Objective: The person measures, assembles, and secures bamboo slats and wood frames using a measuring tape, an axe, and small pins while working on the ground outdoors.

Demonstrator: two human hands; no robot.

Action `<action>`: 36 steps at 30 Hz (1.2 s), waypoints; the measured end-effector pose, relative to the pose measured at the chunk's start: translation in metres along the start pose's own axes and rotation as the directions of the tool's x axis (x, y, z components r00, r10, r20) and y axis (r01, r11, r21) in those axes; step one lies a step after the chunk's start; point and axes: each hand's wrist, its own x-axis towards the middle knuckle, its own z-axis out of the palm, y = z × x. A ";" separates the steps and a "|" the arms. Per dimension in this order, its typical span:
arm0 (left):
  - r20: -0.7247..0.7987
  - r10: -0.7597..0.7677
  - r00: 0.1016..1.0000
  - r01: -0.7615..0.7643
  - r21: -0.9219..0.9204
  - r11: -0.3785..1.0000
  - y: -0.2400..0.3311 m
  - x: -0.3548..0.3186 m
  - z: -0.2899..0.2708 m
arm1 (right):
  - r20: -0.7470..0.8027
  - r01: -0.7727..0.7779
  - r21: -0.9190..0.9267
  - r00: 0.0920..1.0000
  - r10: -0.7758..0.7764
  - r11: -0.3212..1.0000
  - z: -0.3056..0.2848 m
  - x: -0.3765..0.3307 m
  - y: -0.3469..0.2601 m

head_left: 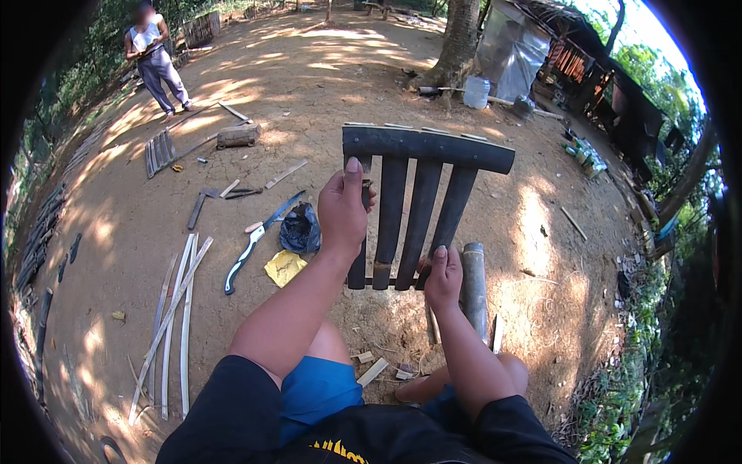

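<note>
A dark slatted bamboo frame [421, 201] is held up in front of me, its wide crosspiece at the top and several upright slats below with gaps between them. My left hand [345, 203] grips its left side just under the crosspiece, thumb pointing up. Lower down, my right hand [443, 278] is closed round the bottom of the rightmost slat. Left of the frame, on the dirt, lie a curved saw [255, 243] with a white and dark handle, a black plastic bag [300, 229] and a yellow packet [286, 267].
Long thin strips [176, 325] lie crossed at the left. A hammer [199, 207] and pliers [243, 192] rest farther off, near another slatted piece [160, 152]. Right of my right hand is a thick bamboo tube [474, 290]. A person [154, 58] stands far left; a tree trunk [457, 50] rises behind.
</note>
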 end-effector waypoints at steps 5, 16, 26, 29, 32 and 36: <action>-0.077 0.146 0.986 -0.152 -0.068 0.986 0.013 -0.029 -0.004 | 0.021 -0.057 0.021 0.998 0.057 0.998 0.006 -0.010 -0.010; -0.145 0.265 0.953 -0.272 -0.029 0.962 0.019 -0.055 -0.053 | 0.182 -0.133 -0.039 0.974 0.138 0.990 0.029 -0.022 -0.031; -0.421 -0.218 0.880 0.020 -0.427 0.904 0.045 0.004 -0.094 | -0.232 0.121 -0.043 0.964 -0.127 0.992 -0.004 0.000 -0.054; -0.487 -0.336 0.806 -0.025 -0.595 0.803 0.035 -0.005 -0.109 | -0.277 -0.118 0.037 0.953 0.124 0.992 -0.030 -0.006 -0.049; -0.551 -0.396 0.735 -0.092 -0.659 0.747 0.021 -0.020 -0.121 | -0.054 -0.418 0.161 0.901 0.431 0.894 -0.022 -0.018 -0.046; -0.582 -0.427 0.692 -0.143 -0.690 0.709 0.013 -0.050 -0.119 | 0.302 -0.502 0.243 0.853 0.427 0.830 0.006 -0.037 -0.054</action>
